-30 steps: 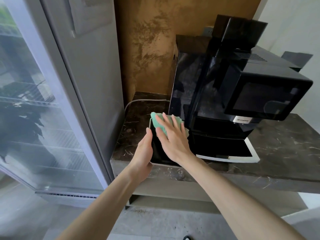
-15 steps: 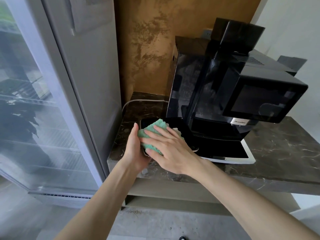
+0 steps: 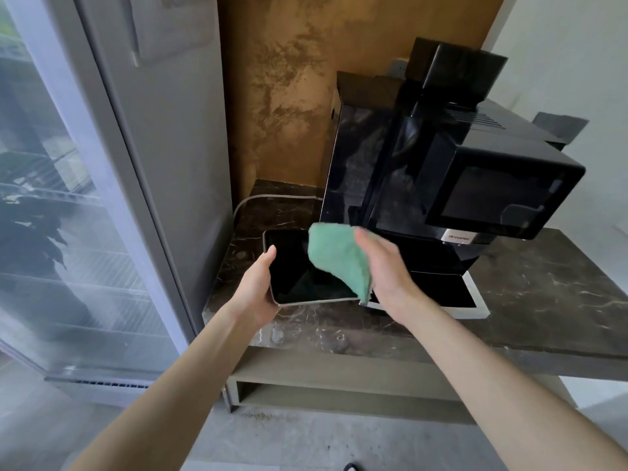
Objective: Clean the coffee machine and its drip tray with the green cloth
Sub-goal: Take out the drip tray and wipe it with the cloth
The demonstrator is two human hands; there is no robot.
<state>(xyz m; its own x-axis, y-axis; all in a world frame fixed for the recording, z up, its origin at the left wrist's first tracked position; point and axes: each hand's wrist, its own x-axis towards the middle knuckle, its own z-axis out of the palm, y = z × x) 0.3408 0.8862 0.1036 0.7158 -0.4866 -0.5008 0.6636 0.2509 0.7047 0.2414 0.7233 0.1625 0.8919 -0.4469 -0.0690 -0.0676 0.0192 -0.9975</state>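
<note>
A black coffee machine (image 3: 441,171) stands on a dark marble counter (image 3: 543,300). Its glossy black drip tray (image 3: 292,270), with a silver rim, is out of the machine and held tilted just left of it. My left hand (image 3: 255,294) grips the tray's near left edge, thumb along the rim. My right hand (image 3: 384,266) holds the green cloth (image 3: 336,260), which hangs over the tray's right part. The right hand's fingers are largely hidden behind the cloth.
A tall glass-door fridge (image 3: 85,198) stands close on the left of the counter. A grey cable (image 3: 272,198) runs along the counter behind the tray. The machine's silver-framed base (image 3: 475,300) lies under the spout. A brown wall (image 3: 289,96) rises behind.
The cloth has come up off the tray's left side and now hangs at its right, held in my right hand. The tray's black face is now exposed; my left hand still holds its edge.
</note>
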